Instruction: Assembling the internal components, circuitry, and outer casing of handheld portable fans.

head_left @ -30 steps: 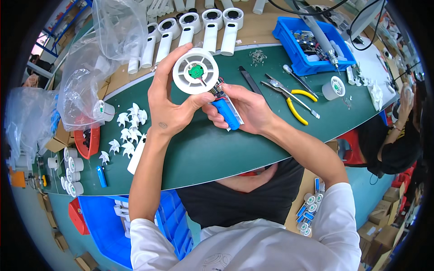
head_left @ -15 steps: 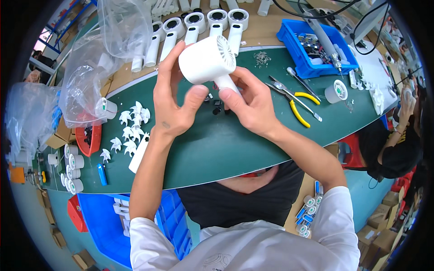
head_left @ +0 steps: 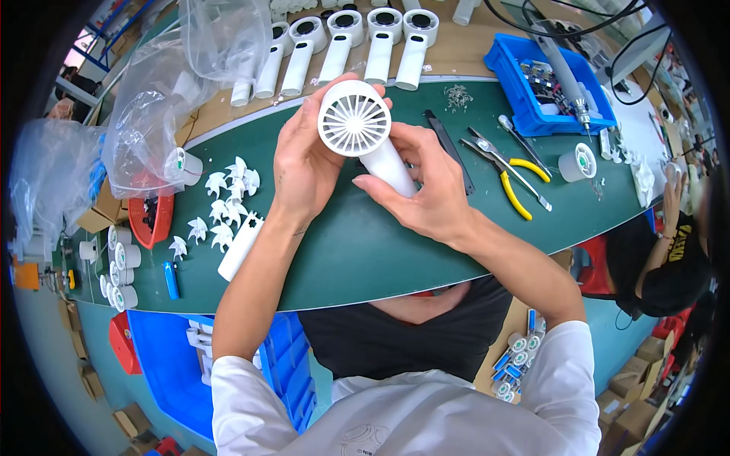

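Observation:
A white handheld fan (head_left: 355, 120) is held between both hands above the green table, its round slatted grille facing up toward me. Fingers of my left hand (head_left: 310, 156) wrap around the far and left side of the fan's head. My right hand (head_left: 430, 178) grips the handle (head_left: 389, 167), thumb on the near side and fingers behind. Right of the fan lies a dark flat strip (head_left: 450, 152), partly hidden by my right hand. Beside my left forearm are several white fan blades (head_left: 228, 199) and a white handle shell (head_left: 241, 247).
Several white fans (head_left: 342, 47) lie in a row along the far side. Yellow-handled pliers (head_left: 506, 178) and tweezers rest at right, near a blue bin (head_left: 547, 91) of parts. A red basket (head_left: 152, 220), a blue battery (head_left: 171, 280) and plastic bags (head_left: 148, 144) are at left. A co-worker's arm shows far right.
The fan has been turned so its grille, which faced right, now faces me, with the handle pointing down to the right. My left hand has shifted around the head.

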`<action>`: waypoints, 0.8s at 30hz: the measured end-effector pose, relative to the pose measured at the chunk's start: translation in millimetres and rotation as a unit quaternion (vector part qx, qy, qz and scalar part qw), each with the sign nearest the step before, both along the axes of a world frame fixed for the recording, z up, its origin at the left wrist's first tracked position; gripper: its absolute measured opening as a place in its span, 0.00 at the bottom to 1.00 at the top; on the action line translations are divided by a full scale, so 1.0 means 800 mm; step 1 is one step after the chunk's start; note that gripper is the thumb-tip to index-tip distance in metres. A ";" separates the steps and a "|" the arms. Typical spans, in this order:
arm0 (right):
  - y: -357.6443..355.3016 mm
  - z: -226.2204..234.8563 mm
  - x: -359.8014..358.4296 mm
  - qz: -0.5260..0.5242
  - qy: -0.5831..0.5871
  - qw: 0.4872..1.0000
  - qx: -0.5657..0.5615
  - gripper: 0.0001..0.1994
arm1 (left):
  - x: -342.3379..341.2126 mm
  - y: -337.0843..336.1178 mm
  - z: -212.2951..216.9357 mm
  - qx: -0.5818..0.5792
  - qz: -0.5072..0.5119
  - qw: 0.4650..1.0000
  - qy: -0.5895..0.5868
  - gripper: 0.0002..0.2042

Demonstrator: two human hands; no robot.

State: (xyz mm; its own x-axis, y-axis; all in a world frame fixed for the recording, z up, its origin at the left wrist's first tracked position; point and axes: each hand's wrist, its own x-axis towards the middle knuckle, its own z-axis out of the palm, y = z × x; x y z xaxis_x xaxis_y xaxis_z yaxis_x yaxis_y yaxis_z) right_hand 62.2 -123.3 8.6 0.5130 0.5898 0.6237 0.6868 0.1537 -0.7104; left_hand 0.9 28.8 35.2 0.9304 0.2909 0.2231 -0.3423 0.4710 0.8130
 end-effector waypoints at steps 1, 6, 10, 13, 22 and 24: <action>0.000 0.000 0.000 0.000 0.000 1.000 0.001 0.31 | 0.000 0.000 -0.001 0.004 0.002 1.000 -0.001 0.25; 0.001 -0.001 -0.001 0.000 -0.002 1.000 0.008 0.31 | -0.002 0.003 -0.002 0.046 0.013 0.999 0.005 0.26; 0.000 -0.001 -0.001 0.002 0.003 1.000 0.013 0.31 | -0.002 0.003 -0.004 0.081 0.031 0.996 0.018 0.27; 0.001 -0.002 -0.001 0.006 0.002 1.000 0.013 0.30 | -0.001 0.004 -0.005 0.091 0.036 0.995 0.018 0.27; 0.001 0.000 0.000 0.012 0.013 1.000 0.002 0.28 | 0.001 0.003 -0.012 0.085 0.050 0.994 0.040 0.29; 0.000 0.001 0.001 0.021 0.062 0.998 0.010 0.26 | 0.004 0.000 -0.019 0.047 0.029 0.998 0.035 0.29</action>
